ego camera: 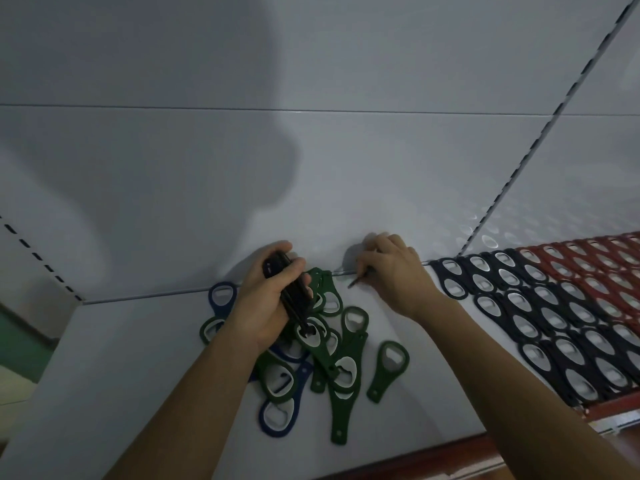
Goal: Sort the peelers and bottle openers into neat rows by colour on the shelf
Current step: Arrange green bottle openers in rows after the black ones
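My left hand (266,299) grips a stack of black bottle openers (294,296) above a loose pile of green bottle openers (332,341) and blue bottle openers (277,415) on the white shelf (433,375). One green opener (388,368) lies apart to the pile's right. My right hand (394,271) pinches a thin dark opener (360,278) edge-on at the shelf's back edge. To the right lie neat rows of black openers (554,317) and red openers (602,268).
A white back panel (311,168) rises behind the shelf. A slotted upright (540,143) runs diagonally at the right, another at the far left (38,258). The shelf's red-brown front edge (450,455) crosses the bottom.
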